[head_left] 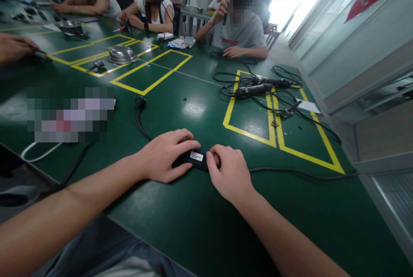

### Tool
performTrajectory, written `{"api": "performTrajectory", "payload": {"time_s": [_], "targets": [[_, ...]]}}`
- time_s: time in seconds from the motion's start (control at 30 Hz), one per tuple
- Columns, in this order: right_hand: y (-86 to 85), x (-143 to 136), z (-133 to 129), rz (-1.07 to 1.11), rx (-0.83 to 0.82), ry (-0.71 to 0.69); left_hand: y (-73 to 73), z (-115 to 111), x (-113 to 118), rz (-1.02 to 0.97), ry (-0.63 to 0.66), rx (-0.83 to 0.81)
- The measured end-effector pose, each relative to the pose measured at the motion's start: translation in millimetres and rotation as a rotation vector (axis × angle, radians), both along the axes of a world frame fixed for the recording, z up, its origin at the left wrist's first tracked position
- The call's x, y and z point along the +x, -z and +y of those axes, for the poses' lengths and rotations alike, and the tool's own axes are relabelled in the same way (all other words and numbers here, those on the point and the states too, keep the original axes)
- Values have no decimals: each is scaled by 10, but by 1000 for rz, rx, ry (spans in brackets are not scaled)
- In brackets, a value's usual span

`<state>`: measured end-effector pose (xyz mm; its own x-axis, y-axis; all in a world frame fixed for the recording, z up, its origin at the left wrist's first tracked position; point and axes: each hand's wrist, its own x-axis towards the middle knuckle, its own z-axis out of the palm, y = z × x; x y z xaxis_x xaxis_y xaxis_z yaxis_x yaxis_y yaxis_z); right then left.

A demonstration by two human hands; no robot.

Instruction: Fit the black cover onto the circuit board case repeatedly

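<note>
A small black device [200, 159] with a white printed label lies low over the green table, between my two hands. My left hand [167, 156] grips its left end, thumb on the near side and fingers over the far side. My right hand [228, 168] has its fingers curled round the right end. A black cable [290, 172] runs right from the device along the table. Beyond my left hand, another black cable leads to a plug [140, 103]; where it joins is hidden by my hand.
Black electric screwdrivers [254, 89] with tangled cables lie at the right on the green table [180, 216], over yellow tape rectangles. A metal bowl [123, 54] stands at the far left. Several people sit around; one hand [16, 49] shows at the left edge.
</note>
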<state>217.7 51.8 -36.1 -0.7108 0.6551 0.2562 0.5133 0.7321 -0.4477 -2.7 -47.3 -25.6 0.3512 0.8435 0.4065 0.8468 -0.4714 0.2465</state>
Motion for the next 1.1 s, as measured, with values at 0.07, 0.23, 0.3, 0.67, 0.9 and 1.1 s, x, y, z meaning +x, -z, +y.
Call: {"api": "performTrajectory", "payload": {"time_s": [0.07, 0.23, 0.3, 0.67, 0.9, 1.1], "targets": [[-1, -1, -1, -5, 5, 3, -3, -2, 1, -1, 1, 3], [4, -1, -4, -8, 4, 8, -15, -6, 0, -6, -6, -21], [6, 0, -3, 3, -3, 3, -13, -5, -1, -5, -7, -21], [13, 1, -2, 8, -4, 13, -25, -11, 5, 2, -7, -16], [19, 0, 5, 15, -12, 7, -47, -13, 19, 1, -15, -45], [8, 2, 3, 6, -24, 14, -40, -14, 21, 0, -19, -49]]}}
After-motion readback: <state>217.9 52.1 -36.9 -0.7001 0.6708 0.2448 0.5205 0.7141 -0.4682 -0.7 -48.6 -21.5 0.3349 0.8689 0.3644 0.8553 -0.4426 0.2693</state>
